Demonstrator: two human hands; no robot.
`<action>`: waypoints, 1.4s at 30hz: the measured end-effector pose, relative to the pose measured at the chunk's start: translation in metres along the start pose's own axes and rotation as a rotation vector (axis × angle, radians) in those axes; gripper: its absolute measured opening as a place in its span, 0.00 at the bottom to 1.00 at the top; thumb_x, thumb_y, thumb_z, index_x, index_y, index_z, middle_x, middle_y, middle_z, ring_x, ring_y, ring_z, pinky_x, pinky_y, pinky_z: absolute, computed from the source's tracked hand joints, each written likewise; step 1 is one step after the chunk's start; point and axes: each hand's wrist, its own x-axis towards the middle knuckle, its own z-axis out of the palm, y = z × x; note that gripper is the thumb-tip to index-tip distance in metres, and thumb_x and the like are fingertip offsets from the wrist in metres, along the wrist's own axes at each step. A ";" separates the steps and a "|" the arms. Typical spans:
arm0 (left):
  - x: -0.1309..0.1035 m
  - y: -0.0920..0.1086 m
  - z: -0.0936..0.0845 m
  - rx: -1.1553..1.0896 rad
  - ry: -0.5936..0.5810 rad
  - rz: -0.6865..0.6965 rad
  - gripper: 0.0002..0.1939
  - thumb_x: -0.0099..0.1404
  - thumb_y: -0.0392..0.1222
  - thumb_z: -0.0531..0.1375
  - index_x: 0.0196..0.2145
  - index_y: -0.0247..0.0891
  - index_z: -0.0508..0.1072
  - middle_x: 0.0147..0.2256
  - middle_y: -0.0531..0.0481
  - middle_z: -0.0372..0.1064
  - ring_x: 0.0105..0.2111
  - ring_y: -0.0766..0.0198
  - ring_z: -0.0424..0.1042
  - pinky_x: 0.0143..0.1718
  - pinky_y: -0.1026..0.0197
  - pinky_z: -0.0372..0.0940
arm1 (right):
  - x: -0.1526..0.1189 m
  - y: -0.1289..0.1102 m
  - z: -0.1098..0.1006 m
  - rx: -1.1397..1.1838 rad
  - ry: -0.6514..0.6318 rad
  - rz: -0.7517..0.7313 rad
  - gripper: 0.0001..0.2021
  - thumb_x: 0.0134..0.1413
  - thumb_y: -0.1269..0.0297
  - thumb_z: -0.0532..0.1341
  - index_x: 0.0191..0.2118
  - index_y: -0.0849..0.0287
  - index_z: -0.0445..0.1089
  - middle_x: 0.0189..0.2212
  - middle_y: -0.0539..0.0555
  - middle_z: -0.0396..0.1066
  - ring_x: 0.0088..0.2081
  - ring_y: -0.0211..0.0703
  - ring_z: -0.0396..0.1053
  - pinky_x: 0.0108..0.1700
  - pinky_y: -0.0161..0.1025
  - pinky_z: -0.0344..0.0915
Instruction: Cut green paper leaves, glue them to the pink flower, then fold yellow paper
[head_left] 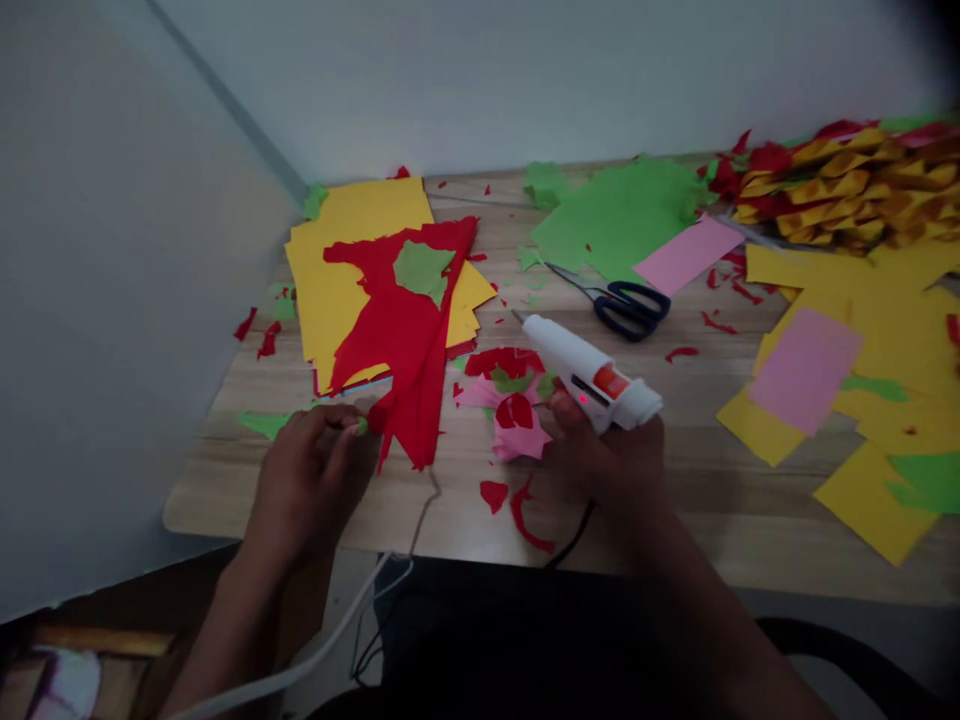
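Note:
My left hand (319,470) pinches a small green and red piece (363,424) beside the lower edge of a torn red sheet (405,320). Wrapped round the handle of a white glue gun (574,360) is my right hand (615,460); the gun's tip points up and left, and a small red light glows on its side. Just left of that hand, pink, red and green cut shapes (519,442) lie together on the table. A green scrap (424,270) rests on the red sheet, which overlaps a stack of yellow sheets (330,290).
Dark-handled scissors (630,310) lie beyond the glue gun, near a green sheet (622,215) and a pink rectangle (690,253). Folded yellow pieces (855,190) are heaped at the back right, above more yellow sheets. A white cable (322,650) crosses the front edge.

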 end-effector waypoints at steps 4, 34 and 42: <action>0.041 0.034 0.007 -0.327 0.010 0.098 0.09 0.62 0.49 0.62 0.33 0.42 0.71 0.33 0.51 0.74 0.34 0.59 0.73 0.39 0.57 0.68 | -0.004 -0.002 -0.021 -0.115 -0.173 -0.038 0.17 0.55 0.48 0.64 0.37 0.58 0.77 0.25 0.52 0.77 0.23 0.42 0.70 0.28 0.39 0.68; 0.115 0.048 0.065 -0.114 -0.484 0.751 0.14 0.60 0.36 0.57 0.35 0.43 0.84 0.32 0.49 0.80 0.30 0.61 0.73 0.34 0.60 0.60 | 0.043 -0.077 -0.006 -0.928 -0.719 0.123 0.24 0.55 0.40 0.57 0.25 0.57 0.68 0.15 0.49 0.63 0.18 0.37 0.60 0.20 0.35 0.52; 0.115 0.050 0.064 -0.057 -0.479 0.742 0.13 0.61 0.37 0.57 0.35 0.42 0.83 0.31 0.48 0.79 0.30 0.61 0.72 0.31 0.61 0.57 | 0.042 -0.082 0.001 -1.061 -0.699 0.161 0.25 0.57 0.41 0.55 0.21 0.56 0.64 0.14 0.50 0.62 0.17 0.38 0.60 0.20 0.36 0.51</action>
